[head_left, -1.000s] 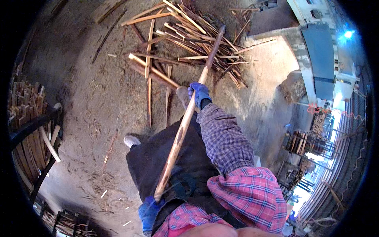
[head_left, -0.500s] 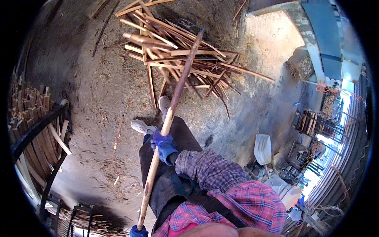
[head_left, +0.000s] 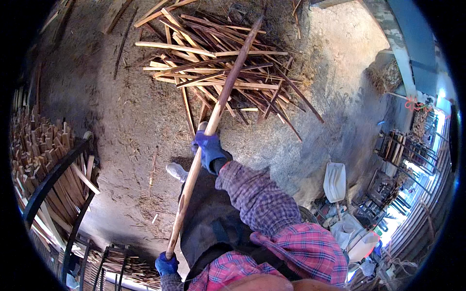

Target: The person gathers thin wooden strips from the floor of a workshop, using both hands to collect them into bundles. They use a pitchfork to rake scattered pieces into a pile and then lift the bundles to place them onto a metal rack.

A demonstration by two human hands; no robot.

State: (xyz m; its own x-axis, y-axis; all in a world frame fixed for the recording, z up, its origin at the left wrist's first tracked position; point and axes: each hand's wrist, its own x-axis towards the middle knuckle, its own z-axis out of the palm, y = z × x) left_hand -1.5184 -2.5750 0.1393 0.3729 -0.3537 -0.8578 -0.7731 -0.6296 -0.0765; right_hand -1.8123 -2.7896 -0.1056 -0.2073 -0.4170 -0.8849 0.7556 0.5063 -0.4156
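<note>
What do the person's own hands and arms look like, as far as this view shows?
The right hand wears a blue-violet glove with a dark cuff. Its forearm has a grey-purple checked sleeve; above that comes a pink plaid sleeve with blue and white lines. The left hand wears a similar blue glove, with a bit of greyish checked sleeve visible.

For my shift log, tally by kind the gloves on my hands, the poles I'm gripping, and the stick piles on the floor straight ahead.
Blue gloves: 2
Long wooden pole: 1
Stick pile: 1
Total: 4
</note>
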